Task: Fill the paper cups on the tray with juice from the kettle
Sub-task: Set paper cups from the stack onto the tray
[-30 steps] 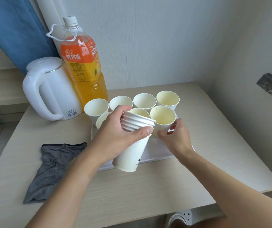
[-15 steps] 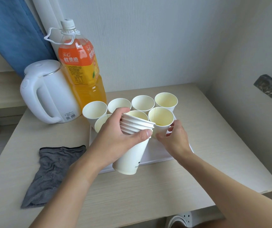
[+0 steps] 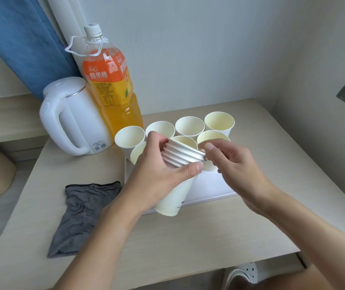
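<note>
L hand [image 3: 163, 176] is gripping a stack of nested paper cups [image 3: 177, 164], tilted w/ the rims pointing up-right and the base hanging over the tray's near edge. Thumb is pressing across the stack's side, fingers wrapping behind. R hand [image 3: 236, 164] is pinching the top rim of that stack, thumb tip on the outermost rim, other fingers curling underneath.

Tray [image 3: 211, 189] is white, flat, sitting mid-table. Cups standing upright on it: four in the back row [image 3: 189, 126] and at least two nearer ones, partly hidden by the hands. All are white outside; the two on the right are looking pale yellow inside, can't tell whether that's liquid or tint.

Kettle [image 3: 75, 118] is white, lid shut, handle facing the camera, standing left of the tray, nearly touching the juice bottle [image 3: 111, 88] behind it. Grey cloth [image 3: 81, 214] is lying crumpled front-left, just beside the tray.

Table [image 3: 188, 248] is offering bare room right of the tray and along the front edge; walls are closing in at back and right.
</note>
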The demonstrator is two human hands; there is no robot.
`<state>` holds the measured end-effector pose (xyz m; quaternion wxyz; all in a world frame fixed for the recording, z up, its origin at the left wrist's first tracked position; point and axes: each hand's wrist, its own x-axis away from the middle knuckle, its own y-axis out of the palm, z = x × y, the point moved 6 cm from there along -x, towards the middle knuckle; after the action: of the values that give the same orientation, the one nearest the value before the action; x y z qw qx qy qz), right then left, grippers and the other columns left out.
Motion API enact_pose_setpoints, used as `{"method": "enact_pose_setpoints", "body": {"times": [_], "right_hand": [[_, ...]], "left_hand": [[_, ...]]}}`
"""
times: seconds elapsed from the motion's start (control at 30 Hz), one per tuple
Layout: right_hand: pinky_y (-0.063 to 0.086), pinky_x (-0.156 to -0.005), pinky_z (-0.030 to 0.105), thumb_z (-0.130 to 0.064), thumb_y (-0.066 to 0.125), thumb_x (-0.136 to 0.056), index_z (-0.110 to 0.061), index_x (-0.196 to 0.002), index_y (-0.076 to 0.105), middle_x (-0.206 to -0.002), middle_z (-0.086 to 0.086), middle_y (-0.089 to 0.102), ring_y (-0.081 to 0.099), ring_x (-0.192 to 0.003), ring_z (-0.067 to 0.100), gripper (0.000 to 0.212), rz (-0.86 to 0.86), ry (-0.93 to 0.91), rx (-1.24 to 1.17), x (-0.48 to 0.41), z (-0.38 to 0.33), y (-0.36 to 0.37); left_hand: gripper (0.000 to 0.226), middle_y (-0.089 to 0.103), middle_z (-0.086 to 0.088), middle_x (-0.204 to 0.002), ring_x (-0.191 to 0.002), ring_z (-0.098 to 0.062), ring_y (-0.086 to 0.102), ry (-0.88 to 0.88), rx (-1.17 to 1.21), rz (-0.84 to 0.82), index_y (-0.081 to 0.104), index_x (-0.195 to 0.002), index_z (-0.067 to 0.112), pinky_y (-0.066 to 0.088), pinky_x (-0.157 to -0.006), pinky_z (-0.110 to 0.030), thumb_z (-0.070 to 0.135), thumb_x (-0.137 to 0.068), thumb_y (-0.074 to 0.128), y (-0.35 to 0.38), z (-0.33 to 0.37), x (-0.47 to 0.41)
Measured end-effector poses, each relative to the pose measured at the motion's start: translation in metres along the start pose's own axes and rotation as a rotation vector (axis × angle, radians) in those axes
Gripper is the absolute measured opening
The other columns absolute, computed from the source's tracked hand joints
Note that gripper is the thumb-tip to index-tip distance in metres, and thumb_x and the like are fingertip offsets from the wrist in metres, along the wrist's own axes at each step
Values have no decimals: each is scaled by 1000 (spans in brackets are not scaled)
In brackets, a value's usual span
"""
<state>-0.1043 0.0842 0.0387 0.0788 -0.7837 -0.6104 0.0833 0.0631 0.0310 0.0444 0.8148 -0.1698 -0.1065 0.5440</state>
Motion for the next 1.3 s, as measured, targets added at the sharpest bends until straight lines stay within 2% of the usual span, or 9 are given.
{"method": "enact_pose_setpoints", "body": {"times": [0.13,0.43,0.6,0.73,0.8,0.9,1.1,1.2,1.3], "right_hand": [[36,-68,38,-47,50,-97,-18,-82,70,-82,25,51,42,-72,30,38,-125,-63,-9,0,-4,11],[33,-66,34,-48,50,-90,-21,-73,65,-71,17,47,38,-69,17,35,-110,-118,-41,0,-9,25],[35,-68,36,-45,49,-94,-9,-79,63,-75,24,51,41,-70,18,42,-88,-153,-50,-6,-11,28],[42,-71,32,-43,50,-92,-5,-83,65,-74,2,61,52,-73,13,42,0,-177,-126,-10,-16,27],[49,-75,34,-43,50,-93,-6,-87,66,-80,7,66,61,-79,18,41,56,-172,-191,-13,-17,22],[54,-76,38,-41,53,-96,-10,-85,66,-83,14,65,63,-86,30,35,112,-183,-279,-16,-20,17],[54,-75,34,-37,51,-98,-6,-88,63,-82,8,64,62,-79,22,35,207,-228,-248,-10,-20,13],[54,-77,31,-39,49,-98,-3,-93,64,-91,16,66,65,-82,20,40,174,-236,-135,-3,-17,16],[52,-76,22,-36,50,-95,-14,-87,63,-95,18,62,65,-79,13,27,181,-242,-26,6,-18,16]], "left_hand": [[76,67,8,-110,-98,-7,67,8,-4,19,45,-107,33,57,-83,-35,66,-48,82,-7,-1,2],[79,69,8,-110,-100,-8,68,-11,-17,12,47,-109,30,60,-86,-36,67,-48,81,-20,-4,7],[78,69,6,-108,-96,-7,69,-11,-7,14,48,-110,26,57,-76,-22,62,-51,85,-26,-4,6],[79,67,6,-107,-91,-3,67,-32,-18,-11,48,-111,27,51,-69,-16,63,-50,84,-35,-10,11],[81,65,6,-110,-91,-1,65,-47,-49,-25,47,-113,31,48,-69,-15,67,-49,81,-41,-14,15],[77,66,7,-109,-93,-4,66,-54,-63,28,47,-108,35,53,-75,-21,70,-46,79,-53,-18,17],[82,64,10,-108,-97,-4,64,-91,-108,179,48,-115,30,52,-80,-25,71,-50,77,-80,-22,21],[74,59,16,-105,-87,10,59,-86,-81,263,47,-119,24,47,-74,-19,56,-68,88,-90,-22,20],[76,56,18,-106,-84,13,57,-73,-48,328,46,-123,23,44,-68,-12,57,-67,84,-93,-20,19]]}}
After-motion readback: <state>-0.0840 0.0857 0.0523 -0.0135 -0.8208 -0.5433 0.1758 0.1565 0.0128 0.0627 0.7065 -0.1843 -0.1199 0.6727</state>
